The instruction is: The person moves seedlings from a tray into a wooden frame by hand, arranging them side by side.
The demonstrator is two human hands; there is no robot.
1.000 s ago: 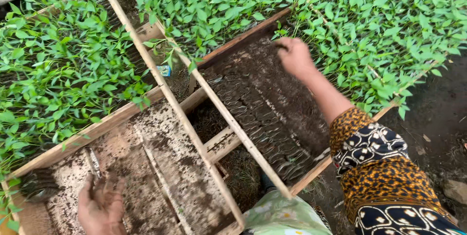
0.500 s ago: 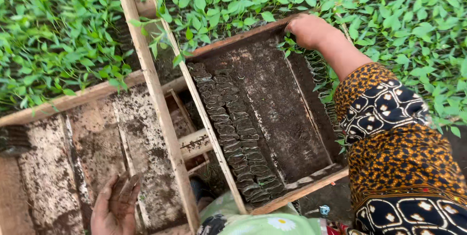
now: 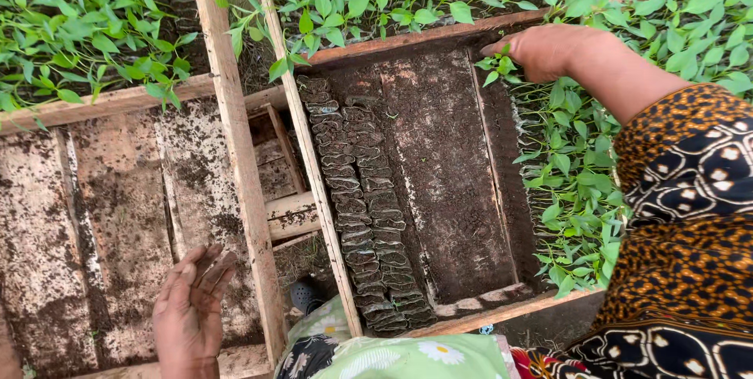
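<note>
- The right hand (image 3: 549, 51) is out at the far right corner of the wooden tray (image 3: 408, 43), palm down, fingers loosely curved among the leaves; whether it grips a stem I cannot tell, the foliage hides the fingertips.
- That hand sits right on the seedlings (image 3: 576, 167) lining the tray's right side, a green strip running from far to near, likely reached from above so the leaves aren't crushed.
- The left hand (image 3: 188, 312) hangs low at the near left, fingers spread and soil-stained, holding nothing, over the bare soil-dusted boards (image 3: 102, 214).
- On the tray's left side, two rows of small dark soil pots (image 3: 365, 214), no plants in them, packed touching each other so they prop one another upright.
- Between pots and seedlings, a bare dark floor of the tray.
- Long wooden slats (image 3: 235, 136) divide the beds; more leafy seedlings fill the far beds (image 3: 86, 26).
</note>
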